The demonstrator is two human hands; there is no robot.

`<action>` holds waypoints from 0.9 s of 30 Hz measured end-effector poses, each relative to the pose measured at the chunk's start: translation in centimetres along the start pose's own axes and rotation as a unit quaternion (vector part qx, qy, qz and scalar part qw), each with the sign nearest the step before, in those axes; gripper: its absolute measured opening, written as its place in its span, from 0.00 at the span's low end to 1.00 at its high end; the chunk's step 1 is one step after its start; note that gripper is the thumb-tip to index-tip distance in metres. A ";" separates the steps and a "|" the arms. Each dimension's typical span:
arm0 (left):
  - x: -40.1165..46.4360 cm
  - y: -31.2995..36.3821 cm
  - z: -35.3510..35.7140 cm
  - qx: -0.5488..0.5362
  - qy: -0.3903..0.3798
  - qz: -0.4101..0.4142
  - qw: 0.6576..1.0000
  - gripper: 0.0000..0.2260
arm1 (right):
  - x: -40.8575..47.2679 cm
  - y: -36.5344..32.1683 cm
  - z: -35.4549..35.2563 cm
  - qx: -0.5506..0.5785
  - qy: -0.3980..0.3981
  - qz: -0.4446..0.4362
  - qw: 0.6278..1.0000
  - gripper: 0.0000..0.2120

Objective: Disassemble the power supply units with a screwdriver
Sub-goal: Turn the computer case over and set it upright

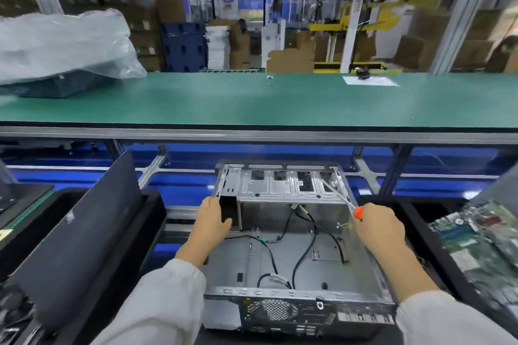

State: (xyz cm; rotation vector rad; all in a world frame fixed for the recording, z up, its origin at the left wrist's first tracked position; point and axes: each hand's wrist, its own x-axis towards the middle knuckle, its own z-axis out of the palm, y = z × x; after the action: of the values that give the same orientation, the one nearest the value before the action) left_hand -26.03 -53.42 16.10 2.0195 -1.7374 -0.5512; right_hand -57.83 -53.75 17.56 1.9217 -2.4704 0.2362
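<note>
An open metal computer case (297, 258) lies in front of me, its rear panel with a fan grille nearest. Loose black cables (305, 249) trail across its floor. My left hand (211, 221) grips a dark boxy unit (229, 211) at the case's far left corner, under the silver drive cage (280, 183). My right hand (377, 225) holds a screwdriver with an orange collar (358, 211); its blurred shaft (336, 193) points up and left toward the cage's right end.
A black case panel (81, 232) leans in a bin on the left. Green circuit boards (482, 244) fill a bin on the right. Beyond the case runs a green conveyor bench (252, 101) with a plastic-wrapped bundle (61, 45) at its left.
</note>
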 end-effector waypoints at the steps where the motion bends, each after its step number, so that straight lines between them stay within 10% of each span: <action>1: 0.3 -0.5 0.2 0.001 -0.007 -0.002 1.000 0.21 | 0.6 0.0 0.5 -0.005 -0.020 -0.001 1.000 0.11; 15: 4.9 -3.2 1.0 -0.190 -0.033 -0.193 0.962 0.08 | 6.6 0.2 0.9 0.067 -0.256 0.049 0.963 0.10; 27: 3.9 -3.0 -0.1 -0.204 -0.006 -0.135 0.970 0.05 | 5.8 0.9 0.4 0.135 -0.237 0.045 0.961 0.09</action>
State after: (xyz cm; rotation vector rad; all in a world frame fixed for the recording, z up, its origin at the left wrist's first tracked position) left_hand -22.93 -56.91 14.37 1.9561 -1.2301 -0.9249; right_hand -60.08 -59.23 17.63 2.1908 -2.9674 0.1306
